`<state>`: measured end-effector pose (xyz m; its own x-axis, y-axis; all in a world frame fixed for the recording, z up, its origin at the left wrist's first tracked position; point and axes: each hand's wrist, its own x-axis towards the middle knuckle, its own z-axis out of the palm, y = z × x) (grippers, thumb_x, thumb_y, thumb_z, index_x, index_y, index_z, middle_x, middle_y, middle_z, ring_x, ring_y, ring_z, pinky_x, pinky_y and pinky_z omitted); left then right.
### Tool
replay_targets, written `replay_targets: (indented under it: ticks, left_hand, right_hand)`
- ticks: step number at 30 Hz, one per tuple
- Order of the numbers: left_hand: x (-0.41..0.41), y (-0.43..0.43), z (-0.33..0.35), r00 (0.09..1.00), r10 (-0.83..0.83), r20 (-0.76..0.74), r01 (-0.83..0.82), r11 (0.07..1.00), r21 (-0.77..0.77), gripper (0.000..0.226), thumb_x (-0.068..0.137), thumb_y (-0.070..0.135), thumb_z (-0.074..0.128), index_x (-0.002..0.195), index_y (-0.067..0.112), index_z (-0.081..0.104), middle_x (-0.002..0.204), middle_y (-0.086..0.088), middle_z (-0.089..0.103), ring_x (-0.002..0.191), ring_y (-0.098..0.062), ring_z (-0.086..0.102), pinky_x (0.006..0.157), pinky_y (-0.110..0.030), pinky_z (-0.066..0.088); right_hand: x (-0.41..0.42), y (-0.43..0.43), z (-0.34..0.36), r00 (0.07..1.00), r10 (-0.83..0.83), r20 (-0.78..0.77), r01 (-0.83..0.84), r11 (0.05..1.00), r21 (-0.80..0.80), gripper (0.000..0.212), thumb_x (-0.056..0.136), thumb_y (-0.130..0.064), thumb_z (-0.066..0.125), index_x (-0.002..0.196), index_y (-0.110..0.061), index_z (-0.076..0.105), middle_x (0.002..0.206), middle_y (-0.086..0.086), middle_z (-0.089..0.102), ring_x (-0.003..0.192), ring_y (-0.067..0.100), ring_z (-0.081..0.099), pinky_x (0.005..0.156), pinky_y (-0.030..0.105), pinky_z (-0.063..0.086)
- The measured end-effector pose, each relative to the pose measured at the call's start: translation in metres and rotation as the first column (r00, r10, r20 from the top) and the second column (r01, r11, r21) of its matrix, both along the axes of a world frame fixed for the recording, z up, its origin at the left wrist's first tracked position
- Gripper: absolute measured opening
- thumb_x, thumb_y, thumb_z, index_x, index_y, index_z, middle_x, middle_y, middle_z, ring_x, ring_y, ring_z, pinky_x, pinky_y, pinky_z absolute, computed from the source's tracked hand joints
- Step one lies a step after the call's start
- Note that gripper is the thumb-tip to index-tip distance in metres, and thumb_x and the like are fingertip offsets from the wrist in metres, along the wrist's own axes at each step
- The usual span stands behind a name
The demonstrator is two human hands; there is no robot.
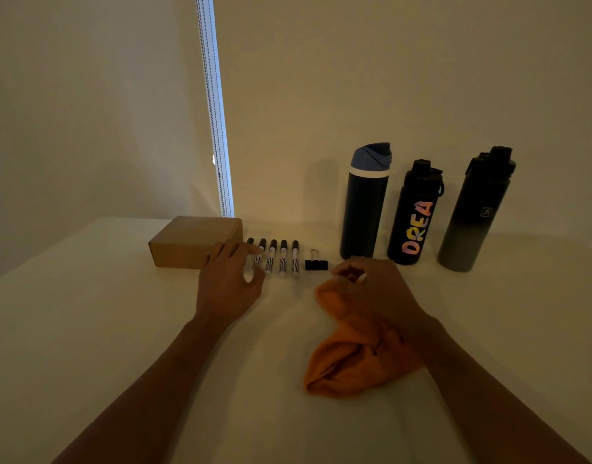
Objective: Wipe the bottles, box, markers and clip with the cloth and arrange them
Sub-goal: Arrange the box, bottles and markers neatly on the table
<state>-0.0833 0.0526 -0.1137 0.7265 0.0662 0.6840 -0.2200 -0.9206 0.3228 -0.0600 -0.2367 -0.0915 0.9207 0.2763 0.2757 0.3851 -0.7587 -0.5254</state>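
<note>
Dim room, pale wall, white tabletop (103,346). A bright window strip with a bead chain (217,128) sits far behind the clip (316,263), off to its left.

In the way: the left hand (229,284) lies over the two markers farthest left of the clip and hides their lower halves. Its fingers are loosely curved with the thumb under them; can't tell if it's pinching a marker. The right hand (375,286) is just in front and right of the clip, apart from it. Its fingers are curled in, gripping the far end of the cloth (348,360).

Items:
- Clip: black binder type, wire handle up.
- Markers (283,259): five just left of the clip, parallel row, black caps pointing away, white barrels with black squiggles.
- Box (194,242): plain brown cardboard, closed, left of the markers.
- Bottles: three upright to the right of the clip and slightly behind it. Nearest is the navy bottle (365,209) with a blue lid and white band. Then the black bottle (415,222) with colourful "DREA" lettering. Farthest is the black-to-grey bottle (472,216).
- Cloth: orange, bunched, trailing from in front of the clip toward the person under the right wrist.
</note>
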Motion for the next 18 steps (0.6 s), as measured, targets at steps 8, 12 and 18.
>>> replay_targets:
  ticks: [8,12,18]
  left_hand:
    - [-0.016,-0.055,-0.008,0.947,-0.296,-0.125,0.303,0.952,0.036,0.018,0.099,0.042,0.059,0.115,0.042,0.064,0.107,0.024,0.060,0.095,0.003,0.056,0.073,-0.018,0.049]
    - [-0.013,-0.076,-0.014,0.918,-0.276,-0.285,0.296,0.955,0.028,0.032,0.098,0.057,0.052,0.126,0.043,0.059,0.115,0.023,0.059,0.089,0.004,0.055,0.072,-0.017,0.044]
    - [0.002,-0.089,-0.019,0.899,-0.248,-0.361,0.233,0.969,-0.086,0.033,0.092,0.069,0.052,0.107,0.044,0.067,0.103,0.023,0.061,0.095,-0.001,0.057,0.083,-0.028,0.051]
  right_hand:
    - [-0.035,-0.063,0.014,1.000,-0.029,0.003,0.029,0.999,-0.038,0.018,0.091,-0.039,0.068,0.109,-0.037,0.070,0.098,-0.018,0.066,0.086,-0.001,0.058,0.081,0.020,0.048]
    - [-0.043,-0.083,0.016,0.992,-0.114,-0.047,0.111,0.992,-0.058,0.025,0.090,-0.051,0.065,0.103,-0.031,0.071,0.092,-0.015,0.066,0.082,0.002,0.057,0.069,0.017,0.040]
    - [-0.050,-0.081,0.009,0.979,-0.077,-0.190,0.063,0.995,-0.077,0.038,0.083,-0.070,0.062,0.086,-0.033,0.068,0.077,-0.013,0.067,0.074,0.002,0.062,0.066,0.017,0.039]
